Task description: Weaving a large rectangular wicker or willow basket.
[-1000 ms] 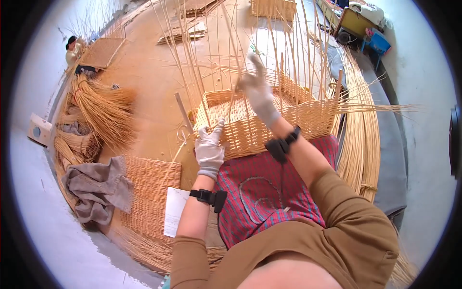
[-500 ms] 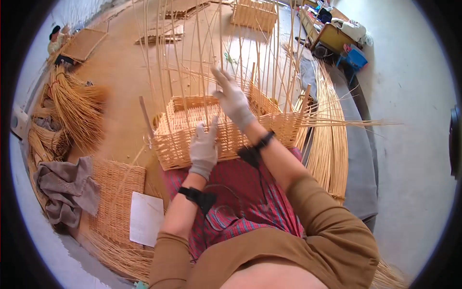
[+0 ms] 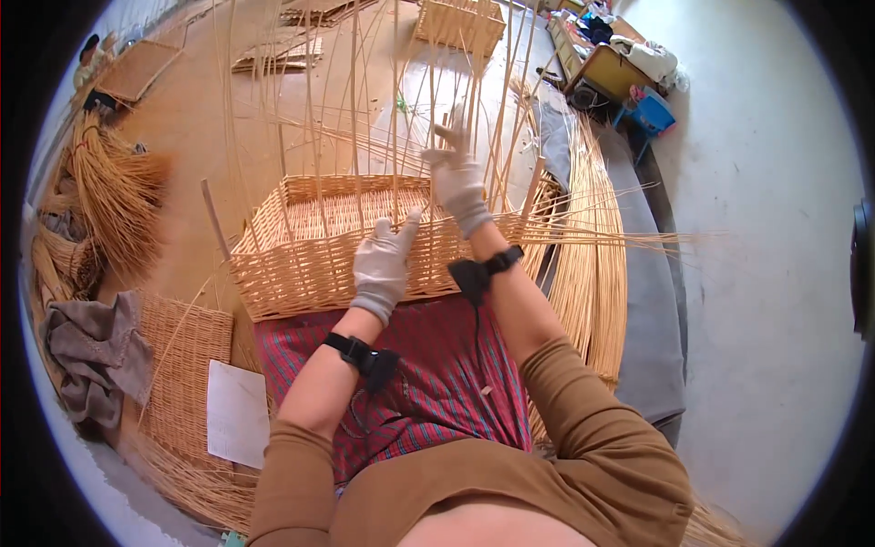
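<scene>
A rectangular wicker basket [image 3: 301, 278] with tall upright stakes rests on red checked cloth [image 3: 437, 374] over my lap. My gloved left hand [image 3: 383, 251] is on its front wall, fingertips at the rim. My gloved right hand [image 3: 453, 159] is raised among the stakes above the basket’s right part, fingers apart and slightly blurred; I make out nothing held in it. Loose strands [image 3: 620, 237] stick out from the right end.
Cane bundles [image 3: 118, 191] lie left, near a woven panel [image 3: 182, 374], rag [image 3: 91, 356] and paper [image 3: 237, 410]. Long cane [image 3: 592, 301] lies right. Behind are another basket [image 3: 456, 27], stacked panels [image 3: 278, 55] and a cluttered yellow cabinet [image 3: 602, 68]. A person [image 3: 91, 64] is far left.
The basket has shifted left in view along with the surroundings. My left hand has moved rightward along the front wall. My right hand has moved rightward among the stakes.
</scene>
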Demonstrator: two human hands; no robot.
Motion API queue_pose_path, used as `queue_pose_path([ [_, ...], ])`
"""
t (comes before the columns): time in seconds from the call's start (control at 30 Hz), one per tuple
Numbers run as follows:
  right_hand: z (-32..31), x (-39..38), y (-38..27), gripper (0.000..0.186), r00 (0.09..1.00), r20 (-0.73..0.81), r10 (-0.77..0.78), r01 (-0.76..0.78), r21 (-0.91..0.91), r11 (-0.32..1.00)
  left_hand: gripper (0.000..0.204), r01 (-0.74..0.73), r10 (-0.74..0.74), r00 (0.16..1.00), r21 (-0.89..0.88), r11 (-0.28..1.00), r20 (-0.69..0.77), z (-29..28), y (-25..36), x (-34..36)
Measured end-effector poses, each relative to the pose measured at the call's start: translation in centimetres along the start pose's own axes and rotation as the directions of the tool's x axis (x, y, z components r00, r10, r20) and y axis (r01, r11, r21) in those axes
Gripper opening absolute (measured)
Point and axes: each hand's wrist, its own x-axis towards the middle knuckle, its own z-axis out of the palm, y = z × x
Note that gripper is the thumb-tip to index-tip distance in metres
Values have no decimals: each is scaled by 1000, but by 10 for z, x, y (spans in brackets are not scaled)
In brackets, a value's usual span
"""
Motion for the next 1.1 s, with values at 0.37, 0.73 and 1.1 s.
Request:
queue_pose_path([
  [0.37, -65, -9, 64, 18, 964, -264, -16, -33, -179, 983, 99, -14, 24, 999, -192, 981, 49, 35, 88, 41],
  [0.73, -151, -122, 43, 45, 716, -403, 570, -352, 497, 793, 72, -111, 125, 981, -93, 989, 152, 34, 85, 52],
  [1.1, 151, -104, -148, 58, 726, 547, -417, 201, 411, 889, 39, 421, -755, 612, -711, 564, -236, -28, -213, -132],
])
